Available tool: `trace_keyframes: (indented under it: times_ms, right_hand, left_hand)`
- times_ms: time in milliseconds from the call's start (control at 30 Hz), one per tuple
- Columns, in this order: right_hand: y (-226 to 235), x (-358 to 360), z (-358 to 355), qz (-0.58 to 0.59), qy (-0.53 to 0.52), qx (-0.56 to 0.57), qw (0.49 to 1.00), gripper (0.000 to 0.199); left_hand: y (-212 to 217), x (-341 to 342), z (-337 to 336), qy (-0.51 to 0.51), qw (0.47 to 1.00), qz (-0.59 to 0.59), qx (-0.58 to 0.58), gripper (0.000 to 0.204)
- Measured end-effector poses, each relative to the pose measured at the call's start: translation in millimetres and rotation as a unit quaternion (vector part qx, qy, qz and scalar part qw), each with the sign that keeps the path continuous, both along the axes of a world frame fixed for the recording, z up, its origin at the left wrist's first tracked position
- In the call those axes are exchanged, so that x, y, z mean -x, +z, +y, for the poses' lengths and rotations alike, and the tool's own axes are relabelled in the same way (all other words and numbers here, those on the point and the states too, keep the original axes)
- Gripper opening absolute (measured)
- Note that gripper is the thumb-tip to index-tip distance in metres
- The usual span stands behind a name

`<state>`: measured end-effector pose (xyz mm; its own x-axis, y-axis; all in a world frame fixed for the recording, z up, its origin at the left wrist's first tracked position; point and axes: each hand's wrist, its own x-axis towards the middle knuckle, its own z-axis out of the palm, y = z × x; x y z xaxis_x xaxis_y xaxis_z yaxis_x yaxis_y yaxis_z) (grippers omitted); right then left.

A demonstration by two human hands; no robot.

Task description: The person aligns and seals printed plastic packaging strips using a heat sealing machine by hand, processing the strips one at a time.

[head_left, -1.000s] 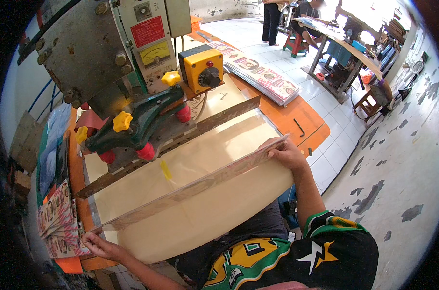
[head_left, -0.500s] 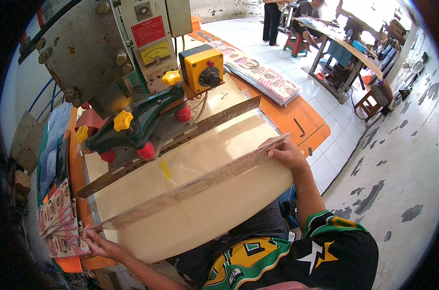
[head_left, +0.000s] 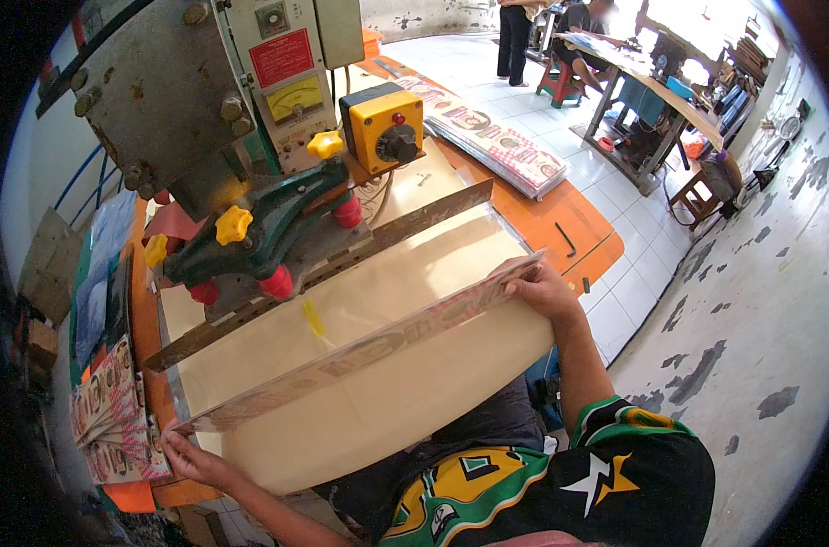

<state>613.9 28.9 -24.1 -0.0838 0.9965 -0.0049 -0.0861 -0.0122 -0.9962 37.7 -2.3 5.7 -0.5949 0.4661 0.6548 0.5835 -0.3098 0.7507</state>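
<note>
A long, thin strip of printed plastic sheet (head_left: 369, 350) stretches between my hands, standing on edge and tilted. My left hand (head_left: 194, 459) pinches its near-left end, thumb and fingers closed on it. At the far-right end, my right hand (head_left: 540, 290) grips the other corner. Beneath the strip lies a cream-coloured sheet (head_left: 414, 397), whose front edge curves down over my lap. A piece of yellow tape (head_left: 314, 318) is on the cream surface behind the strip. Beyond it, the long metal bar (head_left: 250, 314) of a press machine runs roughly parallel to the strip.
The press head (head_left: 278, 232) has yellow knobs and red insulators, with a yellow control box (head_left: 383, 128) alongside. Printed sheets lie stacked at the far right (head_left: 501, 146) and fanned out at the left (head_left: 113, 410). A hex key (head_left: 566, 240) rests on the orange tabletop (head_left: 597, 235). Two people are in the background.
The printed strip has tilted slightly between my hands. My left hand has shifted a little to the right, while my right hand stays in about the same place.
</note>
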Motion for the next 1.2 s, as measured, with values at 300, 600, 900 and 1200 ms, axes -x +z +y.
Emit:
trace_keyframes:
  times_ms: [300,600,900,1200]
  right_hand:
    - [27,23,-8,0.014,-0.079,-0.019,0.997,0.042]
    - [16,15,-3,-0.006,-0.045,-0.030,0.999,0.043]
    - [8,10,-2,-0.002,-0.046,-0.024,0.999,0.053]
    - [6,9,-1,-0.005,-0.033,-0.016,0.999,0.061]
  left_hand:
    - [-14,6,3,-0.035,0.990,-0.125,0.062,0.042]
    - [-15,14,4,0.017,0.997,-0.043,0.059,0.039]
    - [1,2,2,0.019,0.999,0.026,-0.012,0.026]
    - [3,0,2,-0.012,1.000,0.004,-0.014,0.025]
